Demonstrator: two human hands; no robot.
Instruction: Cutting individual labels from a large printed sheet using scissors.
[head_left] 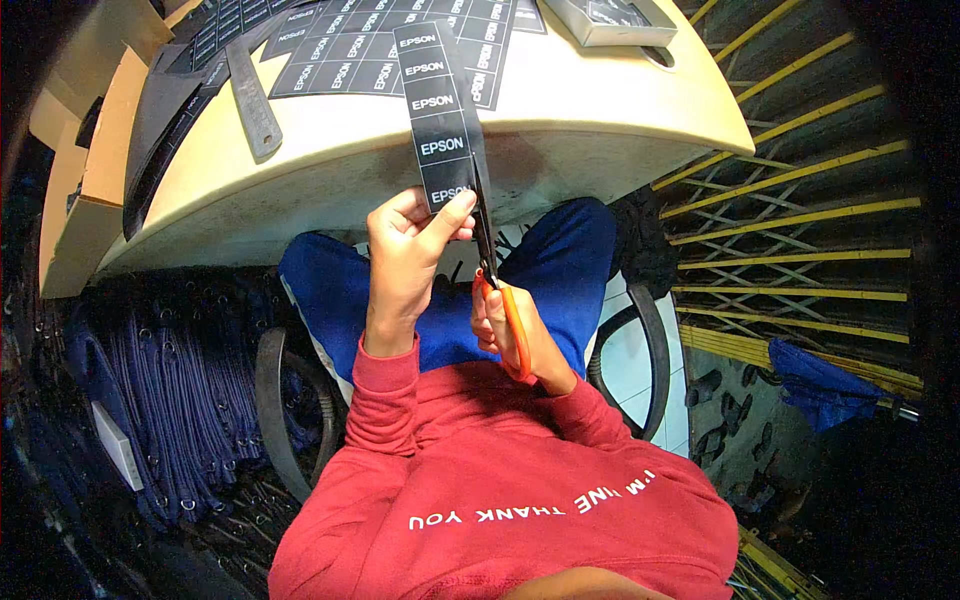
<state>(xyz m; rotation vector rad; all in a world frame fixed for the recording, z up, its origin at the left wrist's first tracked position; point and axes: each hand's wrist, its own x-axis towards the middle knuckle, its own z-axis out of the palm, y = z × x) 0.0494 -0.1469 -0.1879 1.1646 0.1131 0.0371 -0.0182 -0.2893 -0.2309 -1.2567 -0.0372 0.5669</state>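
Pinched between thumb and fingers, the lower end of a strip of black labels (432, 122) with white lettering is in my left hand (405, 255). The strip stands up from my fingers, its top overlapping the table in view. My right hand (535, 335) is closed around the orange handles of a pair of scissors (486, 235). Their dark blades point away from me, along the strip's right edge close to my left thumb. A narrow dark margin runs along that edge. Whether the blades are fully closed I cannot tell.
On the pale curved table (600, 100) lie black label sheets (345, 65), a metal ruler (253, 105) and a grey box (615, 25). A cardboard box (110, 140) is at left, above hanging navy straps (190, 400). Chair armrests (272, 410) flank me; a yellow folding gate (790, 207) stands right.
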